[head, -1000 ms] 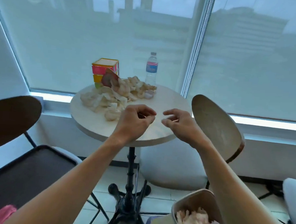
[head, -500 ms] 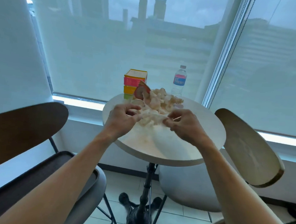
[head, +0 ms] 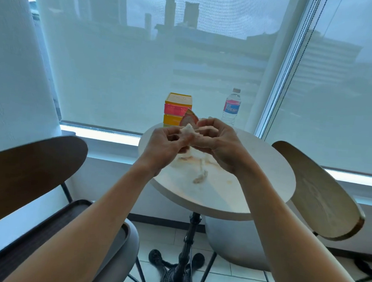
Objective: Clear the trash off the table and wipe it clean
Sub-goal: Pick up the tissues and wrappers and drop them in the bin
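**Both hands full of trash, loose ends trailing**

The left hand [head: 166, 145] and right hand [head: 218, 142] meet over the table [head: 253, 187], fingers of both curled round one bunch of crumpled tissues [head: 189, 130], gripping it from either side. A pale strand [head: 200, 174] hangs from the bunch down to the tabletop, its end touching or just above the surface; I cannot tell which.

Risks, as I judge them: the bunch is soft and loosely gathered, so pieces could slip between the fingers and fall to the floor on the way to a bin. The trailing strand could drag across the brownish smear [head: 229, 182] and spread it. A reddish wrapper [head: 190, 119] just behind the hands may be left behind if it is not caught in the grip.

The table is round and pale, on a black pedestal [head: 186, 248]. At its far edge stand a yellow-and-pink box [head: 177, 107] and a water bottle [head: 231, 107]. Chairs [head: 318, 191] flank it; a dark tray [head: 46, 237] sits on the left seat. Shaded windows lie behind.
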`<move>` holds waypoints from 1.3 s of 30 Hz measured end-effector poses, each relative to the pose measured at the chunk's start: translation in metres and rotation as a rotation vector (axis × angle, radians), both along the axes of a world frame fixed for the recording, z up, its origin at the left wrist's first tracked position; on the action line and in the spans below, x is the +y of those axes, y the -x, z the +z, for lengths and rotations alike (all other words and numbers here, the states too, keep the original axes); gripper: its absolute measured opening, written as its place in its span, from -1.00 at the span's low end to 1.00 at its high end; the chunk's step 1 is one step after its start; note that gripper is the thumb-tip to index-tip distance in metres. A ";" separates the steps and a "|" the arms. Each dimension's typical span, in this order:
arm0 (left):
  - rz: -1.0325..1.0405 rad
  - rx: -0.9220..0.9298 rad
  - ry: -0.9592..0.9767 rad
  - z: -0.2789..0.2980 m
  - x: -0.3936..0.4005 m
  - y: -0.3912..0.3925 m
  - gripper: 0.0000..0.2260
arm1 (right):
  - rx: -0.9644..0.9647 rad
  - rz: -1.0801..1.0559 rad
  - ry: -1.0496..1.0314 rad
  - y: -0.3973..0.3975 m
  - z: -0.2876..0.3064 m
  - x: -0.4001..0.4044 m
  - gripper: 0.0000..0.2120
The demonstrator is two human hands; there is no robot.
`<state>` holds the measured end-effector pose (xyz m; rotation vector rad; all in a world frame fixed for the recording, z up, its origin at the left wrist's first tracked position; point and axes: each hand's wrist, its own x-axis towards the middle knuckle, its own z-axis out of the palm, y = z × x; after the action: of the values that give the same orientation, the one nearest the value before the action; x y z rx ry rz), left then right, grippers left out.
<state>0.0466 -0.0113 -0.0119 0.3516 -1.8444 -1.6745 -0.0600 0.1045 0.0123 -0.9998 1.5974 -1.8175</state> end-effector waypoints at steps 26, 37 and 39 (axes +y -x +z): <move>0.136 0.081 -0.046 0.014 -0.028 -0.005 -0.96 | 0.342 -0.498 -0.227 0.056 -0.013 0.004 -0.79; 0.011 0.095 -0.040 0.020 0.038 0.018 -0.94 | -0.049 -0.528 0.081 0.068 0.006 0.094 -0.81; -0.026 0.092 -0.037 0.020 0.057 0.025 -0.93 | -0.062 -0.548 0.062 0.073 -0.001 0.118 -0.88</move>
<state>0.0211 0.0460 0.0082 0.2623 -1.7596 -1.7161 -0.1333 0.2228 0.0110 -0.5485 1.9149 -2.2332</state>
